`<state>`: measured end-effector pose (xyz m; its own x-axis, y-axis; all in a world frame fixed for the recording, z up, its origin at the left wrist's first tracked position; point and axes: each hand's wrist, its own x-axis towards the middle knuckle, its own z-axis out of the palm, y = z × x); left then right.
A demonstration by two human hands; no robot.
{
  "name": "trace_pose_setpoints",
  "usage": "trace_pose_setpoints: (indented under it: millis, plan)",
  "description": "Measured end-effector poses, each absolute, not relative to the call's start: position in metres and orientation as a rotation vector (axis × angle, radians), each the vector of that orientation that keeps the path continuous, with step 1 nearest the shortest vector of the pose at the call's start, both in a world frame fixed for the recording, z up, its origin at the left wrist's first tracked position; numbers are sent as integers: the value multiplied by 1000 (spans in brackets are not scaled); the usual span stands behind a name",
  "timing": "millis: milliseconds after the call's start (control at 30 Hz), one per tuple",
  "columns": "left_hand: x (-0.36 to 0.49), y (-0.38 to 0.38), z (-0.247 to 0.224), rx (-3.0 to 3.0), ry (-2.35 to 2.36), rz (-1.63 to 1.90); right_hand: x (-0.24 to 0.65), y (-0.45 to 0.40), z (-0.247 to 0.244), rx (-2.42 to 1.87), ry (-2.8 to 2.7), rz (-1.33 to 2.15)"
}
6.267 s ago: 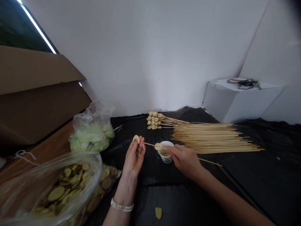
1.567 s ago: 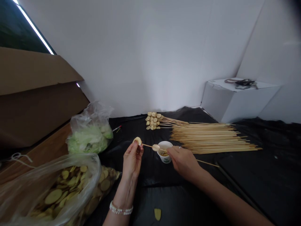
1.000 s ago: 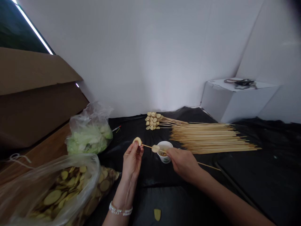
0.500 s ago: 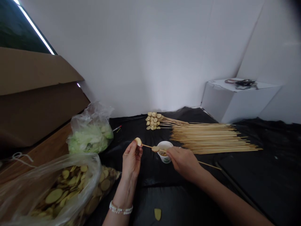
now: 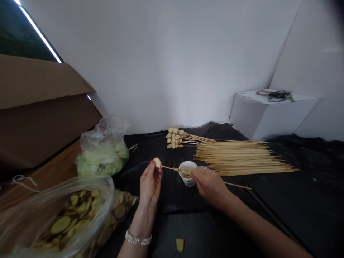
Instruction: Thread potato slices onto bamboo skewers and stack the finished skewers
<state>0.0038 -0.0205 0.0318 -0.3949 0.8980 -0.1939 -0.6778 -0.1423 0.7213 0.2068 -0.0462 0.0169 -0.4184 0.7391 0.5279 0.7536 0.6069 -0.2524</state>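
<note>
My left hand pinches a pale potato slice between thumb and fingers. A thin wooden skewer runs from that slice to my right hand, which is closed around it; its far end sticks out past the wrist. Another slice, seen nearly edge-on, sits on the skewer between the hands. Just behind the skewer stands a white paper cup with bits inside, too small to name. One loose potato slice lies on the black sheet near the front edge.
An open plastic bag of potato slices sits at left, with a bag of pale green vegetable pieces behind it. Loaded skewers and a heap of bare skewers lie at the back. A white box stands at right.
The skewer has turned slightly, so the slice between my hands shows more edge-on. The slice in my left hand is tilted a little differently. Both hands stay in nearly the same place.
</note>
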Motion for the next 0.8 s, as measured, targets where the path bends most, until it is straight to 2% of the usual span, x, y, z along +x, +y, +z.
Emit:
trace_pose_setpoints:
  millis: [300, 633, 800]
  plan:
    - [3, -21, 33, 352, 908, 1792, 206, -45, 15, -1180, -2300, 199]
    - [5, -22, 34, 364, 910, 1777, 205, -48, 16, -1151, -2223, 21]
    - [4, -21, 33, 367, 907, 1778, 205, -48, 16, -1196, -2327, 138]
